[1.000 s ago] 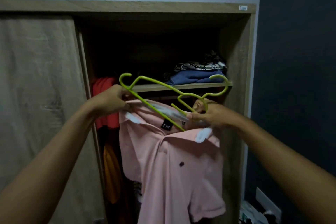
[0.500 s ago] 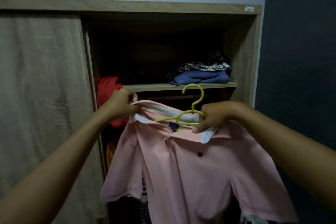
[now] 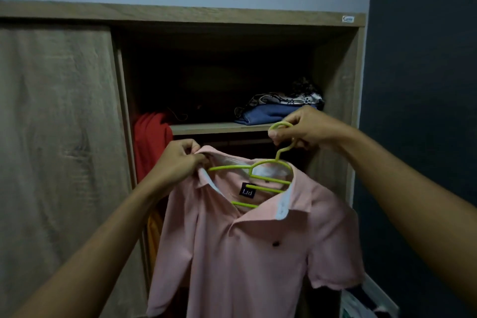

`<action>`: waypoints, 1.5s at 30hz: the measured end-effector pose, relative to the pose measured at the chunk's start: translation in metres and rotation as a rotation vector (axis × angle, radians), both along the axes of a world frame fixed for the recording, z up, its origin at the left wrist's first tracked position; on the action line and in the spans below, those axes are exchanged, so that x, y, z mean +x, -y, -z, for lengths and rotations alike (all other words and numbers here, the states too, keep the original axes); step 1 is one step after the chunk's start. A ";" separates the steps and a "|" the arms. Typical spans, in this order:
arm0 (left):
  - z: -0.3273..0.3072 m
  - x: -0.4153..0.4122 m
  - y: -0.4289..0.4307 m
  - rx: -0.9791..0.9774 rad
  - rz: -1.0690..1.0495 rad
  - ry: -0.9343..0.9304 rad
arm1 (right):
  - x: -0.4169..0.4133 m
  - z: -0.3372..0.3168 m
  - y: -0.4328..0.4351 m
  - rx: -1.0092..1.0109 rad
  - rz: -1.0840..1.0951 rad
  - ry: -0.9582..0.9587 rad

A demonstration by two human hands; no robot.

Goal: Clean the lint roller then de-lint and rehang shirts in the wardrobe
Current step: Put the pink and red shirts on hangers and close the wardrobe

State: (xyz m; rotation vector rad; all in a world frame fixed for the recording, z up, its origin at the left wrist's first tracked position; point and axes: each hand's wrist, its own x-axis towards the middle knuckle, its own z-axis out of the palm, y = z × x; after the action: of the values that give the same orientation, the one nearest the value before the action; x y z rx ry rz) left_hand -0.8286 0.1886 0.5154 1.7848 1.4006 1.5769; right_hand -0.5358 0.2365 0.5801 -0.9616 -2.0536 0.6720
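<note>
A pink polo shirt (image 3: 247,253) with a white-lined collar and a dark neck label hangs in front of the open wardrobe (image 3: 232,17). A lime-green plastic hanger (image 3: 263,178) sits inside its neck opening, hook upward. My right hand (image 3: 302,129) grips the hanger's hook, just below the shelf edge. My left hand (image 3: 178,160) pinches the left side of the collar over the hanger's left arm. No lint roller is in view.
The wardrobe's sliding door (image 3: 56,150) covers the left half. A shelf (image 3: 219,127) carries folded blue and patterned clothes (image 3: 278,107). A red garment (image 3: 151,142) and an orange one (image 3: 154,232) hang at the left inside. A dark wall (image 3: 426,85) stands at the right.
The hanger went from loose across the collar to seated inside the neck. My right hand moved up from the collar to the hook. The shirt now hangs lower and straighter.
</note>
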 end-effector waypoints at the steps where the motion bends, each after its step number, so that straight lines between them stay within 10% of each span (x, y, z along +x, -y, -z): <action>1: 0.001 0.002 -0.001 0.004 -0.010 0.009 | -0.001 -0.003 0.002 -0.017 0.000 0.025; 23: -0.033 0.032 0.043 0.228 -0.060 -0.164 | -0.065 0.008 0.009 0.210 -0.001 0.120; 26: -0.028 0.027 0.050 0.042 0.025 -0.253 | -0.055 -0.014 0.008 0.233 0.009 -0.105; 38: -0.036 0.011 0.065 -0.459 0.386 -0.613 | -0.068 -0.016 0.019 0.448 0.058 0.125; 45: -0.032 0.018 0.058 0.033 -0.144 -0.768 | -0.066 -0.017 0.027 0.436 0.033 0.043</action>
State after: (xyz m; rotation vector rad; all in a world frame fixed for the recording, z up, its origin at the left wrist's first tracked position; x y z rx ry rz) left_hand -0.8109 0.1311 0.5472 2.5004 1.8523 0.9881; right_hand -0.6022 0.2095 0.5971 -0.7568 -2.0958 0.1708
